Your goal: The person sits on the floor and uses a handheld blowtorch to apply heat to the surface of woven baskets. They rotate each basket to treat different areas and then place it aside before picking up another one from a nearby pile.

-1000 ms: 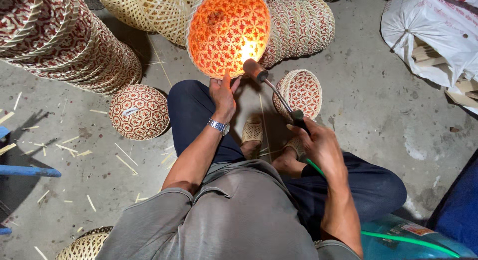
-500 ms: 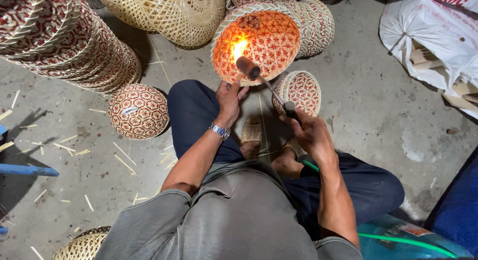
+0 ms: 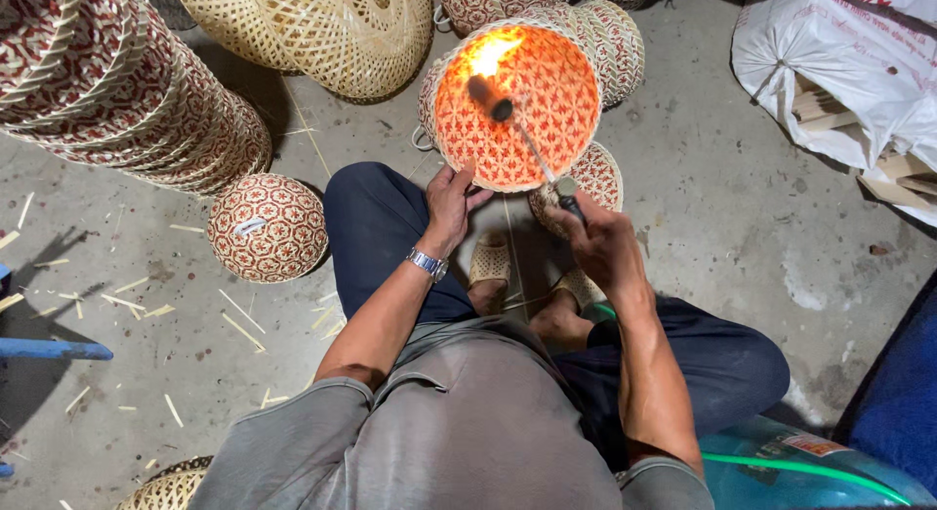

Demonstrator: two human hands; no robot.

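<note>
Woven bamboo basket (image 3: 532, 129), round, bowl-shaped, with a red-and-natural lattice of small star or flower figures; held tilted on its edge above the seated person's knees, its hollow turned toward the camera, the inner face lit bright orange by flame. Left hand (image 3: 451, 200) grips the lower rim of the basket, fingers curled over the edge, a metal wristwatch (image 3: 427, 264) on the wrist. Right hand (image 3: 603, 244) is closed around the handle of a gas torch (image 3: 522, 134), whose thin metal tube runs up and to the left into the basket; the dark nozzle sits within the hollow and a yellow flame (image 3: 488, 53) burns at its tip against the upper inner wall. Just behind and below the held basket, a second patterned basket (image 3: 595, 173) shows at its right edge. A dome-shaped basket of the same pattern (image 3: 266, 227) lies mouth down on the concrete floor (image 3: 722, 227) to the left of the left knee. A stack of nested patterned baskets (image 3: 117, 90) fills the upper left; a large plain open-weave basket (image 3: 312, 32) lies beside it. White sack (image 3: 839, 71) at upper right. Bamboo slivers (image 3: 239, 320) scattered on the floor. Green hose (image 3: 810, 466) crosses a blue-green cylinder (image 3: 771, 471) at lower right.
</note>
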